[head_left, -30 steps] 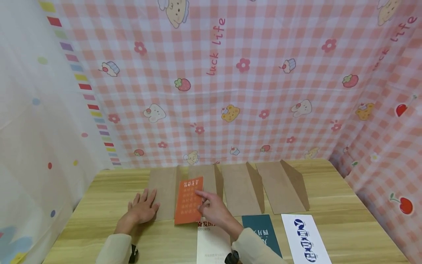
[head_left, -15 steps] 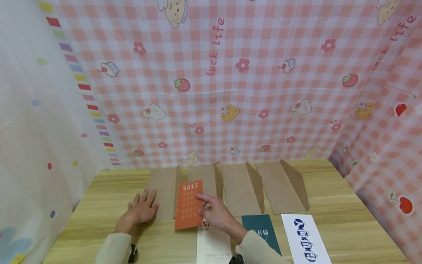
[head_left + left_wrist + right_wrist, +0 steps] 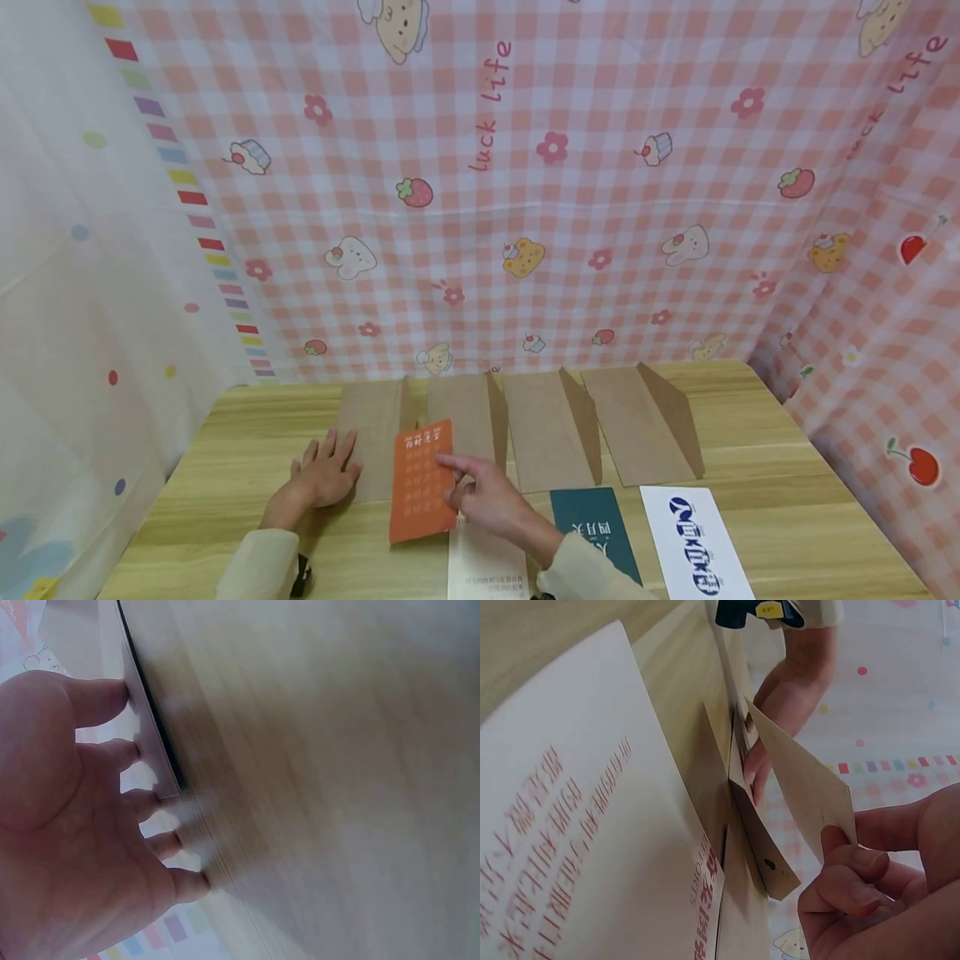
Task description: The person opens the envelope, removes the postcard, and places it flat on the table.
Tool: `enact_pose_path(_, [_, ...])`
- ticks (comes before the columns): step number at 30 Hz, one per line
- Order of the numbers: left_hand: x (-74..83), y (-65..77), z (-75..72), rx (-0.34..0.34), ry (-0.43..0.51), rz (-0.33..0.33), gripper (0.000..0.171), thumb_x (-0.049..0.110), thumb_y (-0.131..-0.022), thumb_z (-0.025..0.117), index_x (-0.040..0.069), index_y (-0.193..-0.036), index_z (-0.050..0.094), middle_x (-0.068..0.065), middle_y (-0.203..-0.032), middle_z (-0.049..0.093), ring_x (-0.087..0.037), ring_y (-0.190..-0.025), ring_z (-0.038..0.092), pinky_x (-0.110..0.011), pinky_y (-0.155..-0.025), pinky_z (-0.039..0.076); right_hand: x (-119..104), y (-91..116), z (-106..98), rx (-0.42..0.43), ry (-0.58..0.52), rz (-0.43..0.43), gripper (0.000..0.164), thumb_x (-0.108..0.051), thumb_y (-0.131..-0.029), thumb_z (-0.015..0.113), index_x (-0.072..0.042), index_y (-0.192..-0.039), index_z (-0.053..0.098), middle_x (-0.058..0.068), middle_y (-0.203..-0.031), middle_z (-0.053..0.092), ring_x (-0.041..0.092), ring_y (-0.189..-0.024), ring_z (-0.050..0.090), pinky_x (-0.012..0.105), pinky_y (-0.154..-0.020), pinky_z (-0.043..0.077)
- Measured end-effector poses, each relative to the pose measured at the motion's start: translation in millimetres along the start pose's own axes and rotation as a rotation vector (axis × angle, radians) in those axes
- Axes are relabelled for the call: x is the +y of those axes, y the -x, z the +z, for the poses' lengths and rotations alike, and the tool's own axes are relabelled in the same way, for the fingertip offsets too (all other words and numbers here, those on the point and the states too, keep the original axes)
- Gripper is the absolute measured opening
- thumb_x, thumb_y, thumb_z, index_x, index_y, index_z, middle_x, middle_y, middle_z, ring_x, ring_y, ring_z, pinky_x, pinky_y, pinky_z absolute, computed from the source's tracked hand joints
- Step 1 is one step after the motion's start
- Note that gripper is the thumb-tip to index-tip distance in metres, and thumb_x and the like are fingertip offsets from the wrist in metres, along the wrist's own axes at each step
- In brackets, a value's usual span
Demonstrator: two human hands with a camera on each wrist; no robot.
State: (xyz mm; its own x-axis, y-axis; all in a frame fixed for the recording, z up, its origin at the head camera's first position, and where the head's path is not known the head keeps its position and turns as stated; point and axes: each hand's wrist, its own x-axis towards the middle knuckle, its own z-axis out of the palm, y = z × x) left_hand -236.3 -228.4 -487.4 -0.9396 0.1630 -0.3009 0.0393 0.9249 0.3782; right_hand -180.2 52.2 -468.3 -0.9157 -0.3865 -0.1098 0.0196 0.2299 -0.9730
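Note:
My right hand (image 3: 491, 496) pinches an orange card (image 3: 422, 487) by its right edge, index finger stretched over the printed face. In the right wrist view the card's plain pale back (image 3: 802, 780) shows, raised off the table and tilted. The card overlaps the right lower part of the leftmost brown paper envelope (image 3: 371, 425) in the head view. On that envelope's left edge rests my left hand (image 3: 322, 473), fingers spread and fingertips down. The left wrist view shows those fingertips along the envelope's edge (image 3: 154, 739). The envelope's flap (image 3: 407, 404) stands open on its right side.
More brown envelopes with open flaps lie in a row to the right, such as the far right one (image 3: 637, 425). Nearer lie a cream printed card (image 3: 487, 567), partly under my right hand, a dark green card (image 3: 592, 517) and a white card with blue lettering (image 3: 693, 542).
My right hand has drawn the orange card toward me and a little to the left, so it covers less of the envelopes. My left hand has stayed in place.

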Motion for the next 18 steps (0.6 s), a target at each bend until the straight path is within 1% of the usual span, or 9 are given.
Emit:
enact_pose_path(6, [1.8, 0.9, -0.1, 0.005, -0.007, -0.002, 0.061, 0.029, -0.107, 0.038, 0.002, -0.157, 0.017, -0.033, -0.16, 0.004, -0.06, -0.143, 0.001, -0.077, -0.107, 0.005, 2, 3, 4, -0.013, -0.008, -0.002, 0.055, 0.004, -0.088, 0.063, -0.011, -0.141, 0.056, 0.007, -0.101, 0.055, 0.015, -0.066, 0.053, 0.018, -0.051, 0.039])
enact_pose_path(7, [1.9, 1.1, -0.2, 0.005, -0.006, -0.002, 0.061, 0.029, -0.107, 0.038, 0.002, -0.157, 0.017, -0.033, -0.16, 0.004, -0.06, -0.143, 0.001, -0.077, -0.108, 0.005, 2, 4, 4, -0.014, -0.006, -0.005, 0.055, 0.004, -0.088, 0.063, -0.011, -0.141, 0.056, 0.007, -0.101, 0.055, 0.014, -0.064, 0.052, 0.018, -0.05, 0.038])
enact_pose_path(13, [1.4, 1.3, -0.2, 0.001, 0.009, -0.005, 0.062, 0.03, -0.107, 0.038, 0.002, -0.158, 0.017, -0.032, -0.16, 0.003, -0.06, -0.143, 0.0, -0.077, -0.108, 0.004, 4, 7, 10, -0.045, -0.004, -0.034, 0.054, 0.007, -0.087, 0.061, -0.004, -0.139, 0.056, 0.005, -0.096, 0.053, 0.008, -0.055, 0.043, 0.017, -0.048, 0.033])
enact_pose_path(16, [0.4, 0.5, 0.5, 0.0, 0.008, -0.005, 0.062, 0.03, -0.107, 0.038, 0.002, -0.158, 0.016, -0.031, -0.16, 0.003, -0.06, -0.143, 0.0, -0.077, -0.108, 0.004, 3, 9, 14, -0.067, -0.026, -0.031, 0.054, 0.009, -0.086, 0.059, -0.002, -0.139, 0.056, 0.004, -0.093, 0.051, 0.008, -0.057, 0.047, 0.017, -0.049, 0.033])
enact_pose_path(18, [-0.2, 0.2, 0.9, 0.001, 0.007, -0.004, 0.062, 0.03, -0.107, 0.038, 0.002, -0.158, 0.016, -0.031, -0.16, 0.002, -0.06, -0.143, -0.001, -0.077, -0.108, 0.004, 3, 10, 16, -0.083, -0.034, -0.027, 0.054, 0.01, -0.086, 0.059, -0.002, -0.139, 0.056, 0.003, -0.092, 0.05, 0.009, -0.058, 0.047, 0.017, -0.049, 0.032])
